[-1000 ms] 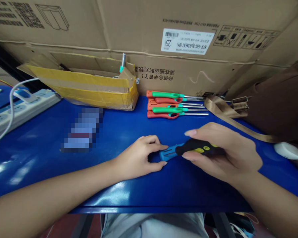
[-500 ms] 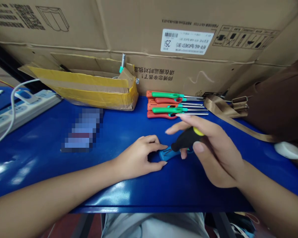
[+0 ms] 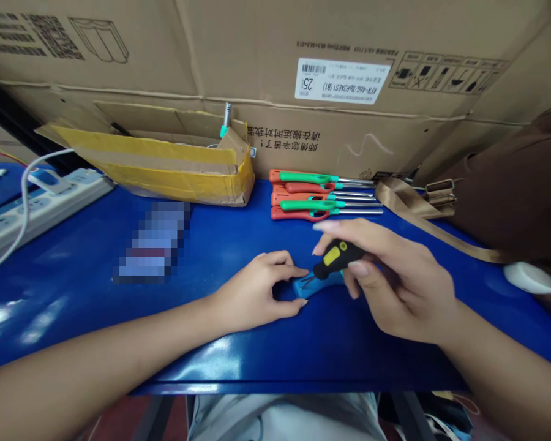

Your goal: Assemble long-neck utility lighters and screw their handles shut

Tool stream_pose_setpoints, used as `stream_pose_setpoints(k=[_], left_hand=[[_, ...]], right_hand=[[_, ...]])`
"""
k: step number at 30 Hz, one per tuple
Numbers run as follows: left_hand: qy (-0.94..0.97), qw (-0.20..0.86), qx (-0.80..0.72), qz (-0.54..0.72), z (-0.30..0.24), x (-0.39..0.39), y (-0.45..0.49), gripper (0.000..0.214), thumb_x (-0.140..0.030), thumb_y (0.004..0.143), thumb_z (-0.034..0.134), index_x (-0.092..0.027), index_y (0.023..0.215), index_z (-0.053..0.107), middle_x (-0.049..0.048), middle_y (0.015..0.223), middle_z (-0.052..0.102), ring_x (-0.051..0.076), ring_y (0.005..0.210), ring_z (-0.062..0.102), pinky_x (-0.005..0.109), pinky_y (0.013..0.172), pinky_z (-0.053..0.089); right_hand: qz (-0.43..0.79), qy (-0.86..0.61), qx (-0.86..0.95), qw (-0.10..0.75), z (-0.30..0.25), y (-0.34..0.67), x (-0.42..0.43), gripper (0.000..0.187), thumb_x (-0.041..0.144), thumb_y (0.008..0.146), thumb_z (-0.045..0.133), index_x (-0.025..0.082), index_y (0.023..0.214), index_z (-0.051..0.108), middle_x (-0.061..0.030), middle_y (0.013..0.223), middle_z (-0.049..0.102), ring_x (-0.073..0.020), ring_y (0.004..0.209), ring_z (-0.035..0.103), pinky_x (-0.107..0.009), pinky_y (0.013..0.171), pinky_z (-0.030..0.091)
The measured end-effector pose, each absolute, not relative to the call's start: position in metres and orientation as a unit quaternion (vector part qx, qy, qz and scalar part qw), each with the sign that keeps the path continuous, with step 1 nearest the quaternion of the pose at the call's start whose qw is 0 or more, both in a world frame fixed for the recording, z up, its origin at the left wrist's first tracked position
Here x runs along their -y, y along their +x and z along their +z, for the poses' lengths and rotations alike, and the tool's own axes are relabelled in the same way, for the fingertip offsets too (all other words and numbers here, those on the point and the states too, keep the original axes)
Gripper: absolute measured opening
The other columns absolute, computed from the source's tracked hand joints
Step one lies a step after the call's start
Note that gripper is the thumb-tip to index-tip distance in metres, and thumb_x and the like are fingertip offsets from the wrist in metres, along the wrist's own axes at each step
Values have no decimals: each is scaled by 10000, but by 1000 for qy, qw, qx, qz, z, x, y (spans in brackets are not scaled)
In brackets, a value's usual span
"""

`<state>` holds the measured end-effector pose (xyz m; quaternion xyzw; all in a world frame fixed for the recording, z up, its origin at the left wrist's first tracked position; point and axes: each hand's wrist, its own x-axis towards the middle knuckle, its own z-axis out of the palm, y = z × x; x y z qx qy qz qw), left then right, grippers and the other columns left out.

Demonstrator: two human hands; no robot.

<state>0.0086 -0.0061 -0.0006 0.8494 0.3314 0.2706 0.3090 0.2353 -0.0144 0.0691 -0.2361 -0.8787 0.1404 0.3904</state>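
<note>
My left hand (image 3: 261, 291) grips the end of a blue lighter (image 3: 319, 284) between thumb and fingers, keeping it on the blue table. My right hand (image 3: 395, 275) is closed around the black and yellow handle of a screwdriver (image 3: 337, 257). The screwdriver leans down to the left, its thin shaft at the lighter's handle near my left fingertips. Whether the tip sits in a screw is too small to tell. The lighter's far end is hidden behind my right fingers.
Several long-necked lighters (image 3: 303, 205) in red, orange and green lie at the back. Left of them stands a taped cardboard box (image 3: 174, 174). A blurred phone (image 3: 153, 242), a power strip (image 3: 50, 199), a tan strap (image 3: 431, 226) and a white mouse (image 3: 529, 277) surround the work area.
My right hand has turned the screwdriver handle, so its yellow patch now faces up, and the fingers have shifted on it. My left hand and the blue lighter stay in place.
</note>
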Motion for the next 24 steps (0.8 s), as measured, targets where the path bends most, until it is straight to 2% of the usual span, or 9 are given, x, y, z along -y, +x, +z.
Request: stream_pose_setpoints(k=[4,6,8,11,13,17,19,22,24], left_hand=[[848,313,-332,270,-1,6,9,271,-244,828,777,-167,1087,755,52,986,669,196,899,653,326,853,525],[848,318,-329,267,0,6,9,251,-244,835,769,-164,1072,756,54,989,666,193,902,648,325,858,525],[848,318,-329,268,1,6,9,243,-244,832,773,-160,1059,758,44,954,650,180,861,633,313,821,524],[847,315,-332,271,2,6,10,263,-247,828,783,-163,1076,756,24,902,623,161,804,613,292,765,513],[845,317,-333,271,1,6,10,286,-250,831,785,-165,1102,752,21,902,619,160,808,616,291,766,511],[847,320,-330,266,2,6,10,227,-229,835,775,-166,1053,759,16,887,602,153,801,609,281,757,502],[848,318,-331,265,3,6,9,208,-232,836,775,-168,1033,760,12,879,596,148,789,599,277,748,500],[847,314,-334,269,3,6,9,231,-246,828,786,-169,1044,759,18,890,610,155,796,606,288,763,509],[847,315,-334,268,2,6,9,259,-243,830,781,-174,1078,757,29,919,632,169,826,623,300,788,517]], right_hand=[[26,-223,894,388,75,236,16,240,240,964,663,196,1199,670,-55,936,751,-169,822,718,-265,711,586],[-25,-237,900,364,76,238,18,313,348,947,701,206,1224,667,-34,859,744,-160,732,703,-255,638,567],[-8,-235,904,357,75,239,18,374,370,1012,589,212,1351,605,-64,1013,767,-188,856,731,-279,708,593],[121,-248,884,377,70,238,15,451,223,1054,423,230,1504,459,-96,1315,692,-196,1029,726,-325,830,613],[162,-265,865,394,68,237,13,424,197,1031,483,242,1452,510,-77,1247,719,-174,933,738,-304,776,616],[45,-276,852,443,69,237,10,288,280,901,755,253,1176,672,-18,954,774,-171,769,724,-269,660,593],[31,-259,867,426,68,238,11,341,300,958,679,243,1291,630,-47,1069,774,-191,867,735,-299,740,609],[141,-238,887,371,67,238,13,500,229,1057,426,227,1556,386,-105,1372,667,-197,1034,723,-349,851,618],[175,-224,883,373,67,236,14,518,206,1050,450,252,1561,378,-89,1328,695,-185,986,734,-330,812,627]])
